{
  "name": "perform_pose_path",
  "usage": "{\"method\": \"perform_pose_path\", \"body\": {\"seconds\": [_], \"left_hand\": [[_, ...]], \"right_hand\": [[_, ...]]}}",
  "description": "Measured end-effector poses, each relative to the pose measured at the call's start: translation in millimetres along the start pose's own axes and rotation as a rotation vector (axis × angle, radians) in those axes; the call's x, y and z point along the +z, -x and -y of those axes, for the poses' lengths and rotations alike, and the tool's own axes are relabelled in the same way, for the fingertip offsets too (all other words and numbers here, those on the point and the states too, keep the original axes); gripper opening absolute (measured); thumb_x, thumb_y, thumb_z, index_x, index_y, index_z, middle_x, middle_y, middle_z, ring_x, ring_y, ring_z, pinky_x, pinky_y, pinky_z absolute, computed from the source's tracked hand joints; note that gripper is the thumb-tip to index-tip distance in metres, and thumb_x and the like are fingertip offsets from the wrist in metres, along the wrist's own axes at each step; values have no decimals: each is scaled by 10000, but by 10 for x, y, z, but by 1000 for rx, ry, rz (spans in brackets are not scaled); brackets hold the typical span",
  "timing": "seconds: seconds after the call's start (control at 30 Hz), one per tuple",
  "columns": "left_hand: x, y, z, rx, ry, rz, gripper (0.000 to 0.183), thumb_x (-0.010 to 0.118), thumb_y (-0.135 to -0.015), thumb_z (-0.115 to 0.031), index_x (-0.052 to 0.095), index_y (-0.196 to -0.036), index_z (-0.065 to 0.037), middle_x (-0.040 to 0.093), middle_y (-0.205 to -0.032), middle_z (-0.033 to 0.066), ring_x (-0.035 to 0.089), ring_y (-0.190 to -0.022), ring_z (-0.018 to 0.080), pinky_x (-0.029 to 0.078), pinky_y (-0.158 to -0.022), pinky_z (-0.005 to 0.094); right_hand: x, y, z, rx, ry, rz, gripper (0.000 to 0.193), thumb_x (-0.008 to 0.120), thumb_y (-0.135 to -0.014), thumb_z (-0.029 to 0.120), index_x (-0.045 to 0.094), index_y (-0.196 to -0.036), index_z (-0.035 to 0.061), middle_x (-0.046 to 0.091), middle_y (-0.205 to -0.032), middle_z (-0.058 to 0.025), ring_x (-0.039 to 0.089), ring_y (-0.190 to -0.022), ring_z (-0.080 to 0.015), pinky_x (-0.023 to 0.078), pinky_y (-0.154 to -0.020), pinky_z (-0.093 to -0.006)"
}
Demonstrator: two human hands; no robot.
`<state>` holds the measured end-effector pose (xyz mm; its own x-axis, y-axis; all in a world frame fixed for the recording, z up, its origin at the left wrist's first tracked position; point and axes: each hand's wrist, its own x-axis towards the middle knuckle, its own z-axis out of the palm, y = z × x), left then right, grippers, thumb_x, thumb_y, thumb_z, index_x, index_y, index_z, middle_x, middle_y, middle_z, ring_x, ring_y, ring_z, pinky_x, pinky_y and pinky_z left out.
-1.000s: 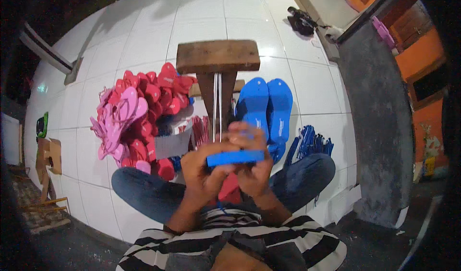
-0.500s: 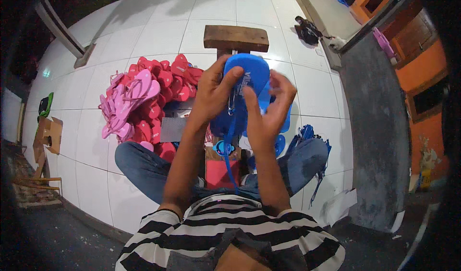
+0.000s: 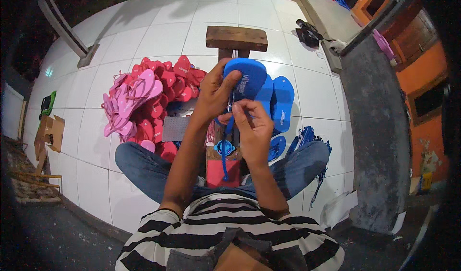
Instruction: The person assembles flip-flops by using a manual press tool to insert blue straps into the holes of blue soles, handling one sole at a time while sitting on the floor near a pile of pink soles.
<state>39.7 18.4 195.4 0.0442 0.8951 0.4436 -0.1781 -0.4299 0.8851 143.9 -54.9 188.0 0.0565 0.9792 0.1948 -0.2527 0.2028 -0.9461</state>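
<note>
My left hand [image 3: 214, 91] grips a blue flip-flop sole [image 3: 252, 74], thumb on its top face and fingers behind it. Below the sole, the thumb and fingers of my right hand [image 3: 253, 129] are pinched together at the upper end of a blue strap [image 3: 225, 163], which hangs between my forearms. A thin metal rod [image 3: 235, 53] shows above the sole, in front of a wooden block stand [image 3: 236, 38]; its lower end is mostly hidden by my hands.
Pink flip-flops [image 3: 137, 93] and red flip-flops [image 3: 182, 67] are heaped on the left. More blue soles [image 3: 282, 103] lie to the right, with blue straps [image 3: 307, 139] by my knee. A grey textured pad [image 3: 176, 129] and a small blue-rimmed container [image 3: 224, 148] lie between my legs.
My right hand has moved down and left from the sole's right side to the strap, its fingers closing. Blue soles behind it have come into view. The left hand has barely moved.
</note>
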Motion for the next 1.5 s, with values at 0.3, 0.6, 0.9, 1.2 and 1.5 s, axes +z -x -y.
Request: {"method": "perform_pose_path", "body": {"seconds": [0.3, 0.6, 0.9, 1.2, 1.5], "left_hand": [[-54, -55, -47, -7, 59, 86, 275, 564, -941, -220, 546, -1122, -14, 589, -918, 8, 514, -827, 57, 438, -717, 209], [6, 73, -167, -19, -124, 28, 273, 554, -940, -252, 576, -1073, -14, 590, -893, 15, 503, -804, 68, 426, -701, 219], [267, 428, -307, 9, -70, -241, 263, 552, -939, -269, 594, -967, -11, 561, -770, 3, 483, -715, 77, 408, -631, 251], [284, 493, -342, -55, -241, -288, 332, 539, -940, -313, 599, -993, 9, 588, -813, 34, 507, -740, 100, 426, -664, 267], [363, 871, -677, -142, -147, -239, 303, 572, -920, -279, 614, -999, 11, 586, -773, 27, 507, -724, 86, 426, -646, 254]], "right_hand": [[57, -45, -167, 0, -58, -78, 147, 575, -932, 152, 564, -978, 14, 660, -825, -83, 637, -733, -118, 484, -677, -235], [-52, -10, -224, -304, 280, -168, 248, 640, -878, 170, 533, -1033, 8, 595, -997, -107, 557, -854, -118, 449, -737, -262], [-224, -418, -110, -157, 2, 235, 378, 694, -837, 228, 570, -1126, 19, 611, -1099, -108, 577, -1005, -213, 436, -910, -353], [-173, -155, -36, -204, 140, 139, 281, 621, -888, 136, 591, -1133, 2, 649, -1030, -97, 605, -951, -170, 468, -866, -307], [-230, 343, 63, -253, 247, 77, 336, 648, -866, 202, 587, -1136, 12, 641, -1103, -137, 608, -1027, -237, 458, -915, -354]]}}
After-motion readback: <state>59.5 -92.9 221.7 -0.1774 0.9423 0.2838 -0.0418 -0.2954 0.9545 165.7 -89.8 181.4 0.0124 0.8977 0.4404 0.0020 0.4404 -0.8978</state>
